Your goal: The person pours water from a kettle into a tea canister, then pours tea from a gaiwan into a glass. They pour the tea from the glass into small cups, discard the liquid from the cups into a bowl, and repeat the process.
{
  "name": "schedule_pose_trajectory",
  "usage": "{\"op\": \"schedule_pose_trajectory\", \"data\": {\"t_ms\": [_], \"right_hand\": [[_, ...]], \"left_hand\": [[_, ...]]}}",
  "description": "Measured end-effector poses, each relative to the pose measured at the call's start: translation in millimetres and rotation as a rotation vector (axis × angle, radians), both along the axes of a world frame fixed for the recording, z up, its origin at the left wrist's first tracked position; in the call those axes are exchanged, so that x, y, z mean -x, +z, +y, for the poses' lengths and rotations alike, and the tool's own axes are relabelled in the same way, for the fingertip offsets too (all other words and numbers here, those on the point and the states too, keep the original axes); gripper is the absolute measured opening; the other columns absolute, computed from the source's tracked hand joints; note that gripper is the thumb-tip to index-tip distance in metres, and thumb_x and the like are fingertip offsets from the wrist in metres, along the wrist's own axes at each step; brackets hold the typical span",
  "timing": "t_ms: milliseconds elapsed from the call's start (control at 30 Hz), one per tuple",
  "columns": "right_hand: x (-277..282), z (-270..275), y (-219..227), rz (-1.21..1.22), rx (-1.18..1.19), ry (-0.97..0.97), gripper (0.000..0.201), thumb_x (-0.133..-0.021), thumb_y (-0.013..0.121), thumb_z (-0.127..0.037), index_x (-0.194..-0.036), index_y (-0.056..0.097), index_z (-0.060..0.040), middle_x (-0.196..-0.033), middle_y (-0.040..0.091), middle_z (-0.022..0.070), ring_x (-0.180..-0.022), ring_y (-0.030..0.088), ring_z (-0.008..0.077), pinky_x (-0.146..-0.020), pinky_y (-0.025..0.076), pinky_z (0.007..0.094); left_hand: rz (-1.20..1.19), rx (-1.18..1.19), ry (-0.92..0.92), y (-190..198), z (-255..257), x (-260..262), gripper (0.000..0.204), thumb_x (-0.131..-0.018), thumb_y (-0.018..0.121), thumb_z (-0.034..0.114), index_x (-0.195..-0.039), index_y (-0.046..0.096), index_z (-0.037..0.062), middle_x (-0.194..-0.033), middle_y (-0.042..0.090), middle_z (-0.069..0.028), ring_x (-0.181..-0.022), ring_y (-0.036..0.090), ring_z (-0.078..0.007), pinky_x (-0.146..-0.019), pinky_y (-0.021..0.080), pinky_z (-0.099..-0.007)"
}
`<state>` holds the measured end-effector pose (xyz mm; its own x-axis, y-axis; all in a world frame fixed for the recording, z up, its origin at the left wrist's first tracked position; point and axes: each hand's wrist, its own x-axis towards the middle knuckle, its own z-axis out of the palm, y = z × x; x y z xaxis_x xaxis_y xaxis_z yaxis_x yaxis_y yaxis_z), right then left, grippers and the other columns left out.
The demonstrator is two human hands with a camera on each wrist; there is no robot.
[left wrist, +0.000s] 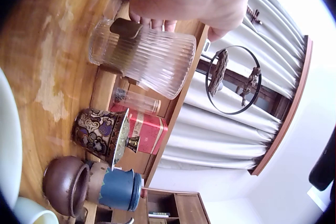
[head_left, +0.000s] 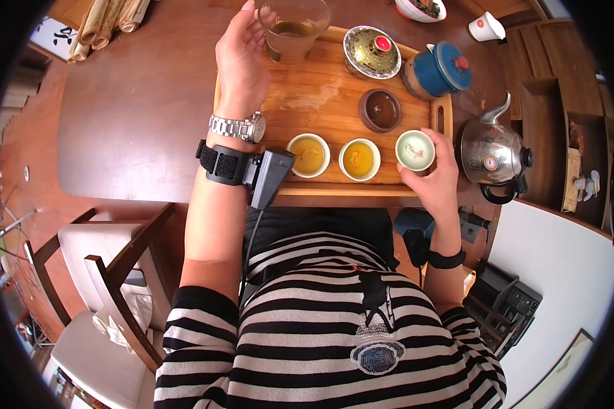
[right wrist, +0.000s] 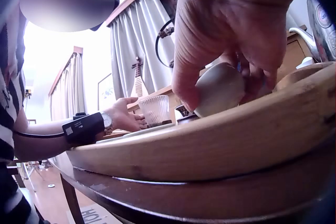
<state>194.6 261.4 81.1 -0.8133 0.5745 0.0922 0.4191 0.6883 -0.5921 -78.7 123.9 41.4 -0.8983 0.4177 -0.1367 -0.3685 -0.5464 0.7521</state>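
The left hand (head_left: 243, 71) is beside a ribbed glass pitcher (head_left: 292, 44) standing on the wooden tray. In the right wrist view, the left hand (right wrist: 125, 116) has its thumb raised and its fingers extended next to the pitcher (right wrist: 155, 109); contact is unclear. The right hand (head_left: 440, 178) pinches a small pale green cup (head_left: 415, 150) between thumb and fingers at the tray's near right. This cup (right wrist: 221, 90) looks tilted in the right wrist view. To its left stand two similar cups (head_left: 359, 159) (head_left: 308, 155) holding yellow liquid.
A brown bowl (head_left: 380, 110), a patterned lidded bowl (head_left: 372, 52) and a blue lidded pot (head_left: 438, 69) are toward the tray's far right. A metal kettle (head_left: 491, 153) stands right of the tray (head_left: 307, 112). A paper cup (head_left: 486, 27) and rolled mats (head_left: 104, 24) lie farther off.
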Motion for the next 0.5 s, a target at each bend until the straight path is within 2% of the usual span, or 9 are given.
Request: {"op": "schedule_pose_trajectory", "data": {"t_ms": [100,167,500], "right_hand": [[-6.7,-4.7,-2.0,-0.033,0.055,-0.023,0.055,-0.060,0.070,-0.012,-0.110,0.049,-0.0031,-0.104,0.052,0.0140,-0.097,0.052,0.0293,-0.083,0.042,0.0355],[-12.5,-5.0,-6.9,-0.071,0.018,-0.015,0.055,-0.060,0.070,-0.014,-0.110,0.050,-0.0033,-0.104,0.053,0.0146,-0.099,0.050,0.0314,-0.086,0.040,0.0388],[-22.3,-3.2,-12.1,-0.109,0.017,0.000,0.059,-0.061,0.072,-0.019,-0.112,0.049,-0.0016,-0.105,0.053,0.0159,-0.101,0.048,0.0319,-0.090,0.036,0.0404]], "left_hand": [[-0.003,-0.026,0.069,3.6,2.2,-3.3,0.037,-0.086,0.049,0.032,-0.102,0.054,-0.0008,-0.101,0.060,-0.0115,-0.100,0.053,-0.0206,-0.091,0.034,-0.0293],[-0.011,-0.017,0.045,0.4,0.2,1.0,0.037,-0.086,0.048,0.032,-0.101,0.055,-0.0012,-0.101,0.060,-0.0119,-0.101,0.053,-0.0209,-0.092,0.033,-0.0295],[0.012,0.036,0.044,9.0,3.0,-6.4,0.038,-0.086,0.049,0.033,-0.100,0.055,-0.0017,-0.101,0.060,-0.0122,-0.101,0.053,-0.0213,-0.092,0.033,-0.0293]]}}
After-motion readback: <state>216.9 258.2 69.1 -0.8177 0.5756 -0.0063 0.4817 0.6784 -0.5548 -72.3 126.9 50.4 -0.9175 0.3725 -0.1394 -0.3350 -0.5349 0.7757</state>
